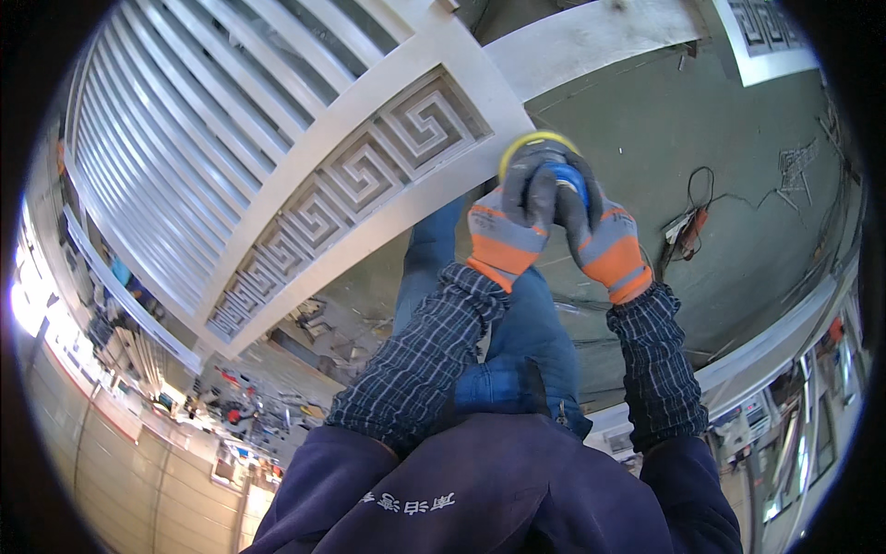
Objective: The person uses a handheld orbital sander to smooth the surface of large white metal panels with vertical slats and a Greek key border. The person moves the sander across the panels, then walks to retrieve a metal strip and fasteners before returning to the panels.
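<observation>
Both my hands wear grey and orange work gloves with dark palms. My left hand [512, 217] and my right hand [604, 235] are closed side by side around a blue disc sander [568, 180] with a yellow rim. Fingers cover most of its body, so its exact build is hard to make out. The tool's rim is at the edge of a silver metal panel [509, 106], near its right corner; whether it touches the metal I cannot tell. A key-pattern fretwork band [355, 180] runs along this panel, beside a row of slats [212, 111].
On the green-grey work surface [628, 138] to the right lies an orange-red corded tool [692, 231], with a loose dark cable. A second patterned metal panel [752, 60] stands at the far right. Assorted tools [245, 406] lie at lower left.
</observation>
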`<state>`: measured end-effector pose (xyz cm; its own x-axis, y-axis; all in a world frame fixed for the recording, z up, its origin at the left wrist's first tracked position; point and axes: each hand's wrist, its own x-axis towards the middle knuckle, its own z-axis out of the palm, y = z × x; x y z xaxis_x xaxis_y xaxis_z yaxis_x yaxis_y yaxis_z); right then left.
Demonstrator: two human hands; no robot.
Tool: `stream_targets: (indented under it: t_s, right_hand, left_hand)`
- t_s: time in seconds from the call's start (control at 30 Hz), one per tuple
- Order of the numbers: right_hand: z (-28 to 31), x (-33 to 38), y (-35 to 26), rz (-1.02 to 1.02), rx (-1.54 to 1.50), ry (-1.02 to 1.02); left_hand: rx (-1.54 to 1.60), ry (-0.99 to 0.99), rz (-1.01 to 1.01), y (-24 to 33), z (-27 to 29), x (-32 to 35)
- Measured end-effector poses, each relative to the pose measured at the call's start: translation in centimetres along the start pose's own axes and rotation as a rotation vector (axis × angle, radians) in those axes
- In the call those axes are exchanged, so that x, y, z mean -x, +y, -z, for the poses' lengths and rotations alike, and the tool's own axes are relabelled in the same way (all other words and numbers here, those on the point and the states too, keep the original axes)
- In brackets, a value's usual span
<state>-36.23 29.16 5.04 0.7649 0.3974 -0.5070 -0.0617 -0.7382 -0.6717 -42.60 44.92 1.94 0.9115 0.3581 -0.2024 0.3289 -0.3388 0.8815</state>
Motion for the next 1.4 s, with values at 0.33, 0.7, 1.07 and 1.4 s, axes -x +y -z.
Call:
stream_targets:
  t_s: [0.33, 0.7, 1.07, 1.4]
  right_hand:
    - [1.9, -1.5, -0.4, 0.110, 0.080, 0.012]
    - [-0.7, -1.9, -0.7, 0.121, 0.140, -0.117]
    - [-7.2, -1.9, -5.3, 0.207, 0.293, -0.316]
    - [-1.2, -1.1, -4.8, 0.521, 0.579, -0.033]
  left_hand:
    - [0.056, 0.032, 0.092, -0.2, -2.3, 0.3]
    - [0.036, 0.131, 0.069, -0.4, 0.9, 1.6]
    - [-0.161, 0.316, 0.086, -5.5, 7.2, 5.9]
    - [-0.037, 0.090, 0.279, -1.3, 1.4, 1.3]
